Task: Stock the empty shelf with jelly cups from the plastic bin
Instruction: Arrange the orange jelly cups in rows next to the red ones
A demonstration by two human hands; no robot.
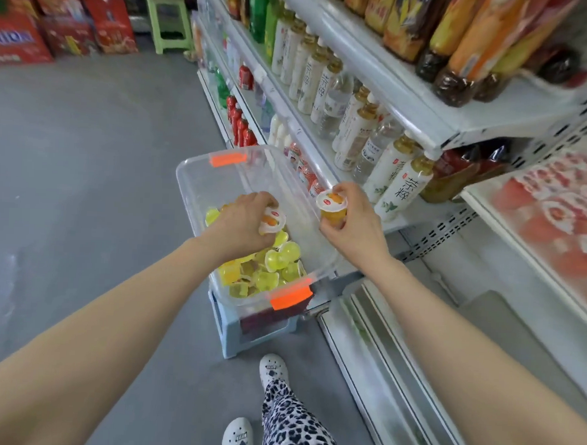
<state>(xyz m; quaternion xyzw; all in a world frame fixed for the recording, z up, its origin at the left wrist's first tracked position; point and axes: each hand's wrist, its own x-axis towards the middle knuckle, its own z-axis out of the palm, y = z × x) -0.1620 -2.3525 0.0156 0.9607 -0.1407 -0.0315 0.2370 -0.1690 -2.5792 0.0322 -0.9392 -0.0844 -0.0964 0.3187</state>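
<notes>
cups (333, 207) in hands (241, 225) over bin (194, 197) rim

Yellow jelly cups (278, 262) heaped in clear bin (193, 184).

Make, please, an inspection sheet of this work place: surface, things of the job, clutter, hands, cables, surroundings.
Surface: grey floor; the plastic bin stands on a pale blue stool.
Job's things: the bin is clear, with loose jelly cups piled at its near end and its far end bare.
Clutter: nothing seen.
Hands: left hand grips a jelly cup over the bin; right hand holds an orange cup upright near the bin's right rim.
Cables: nothing seen.
Surroundings: shelves with bottles to the right; green stool and red packs down the aisle.
</notes>
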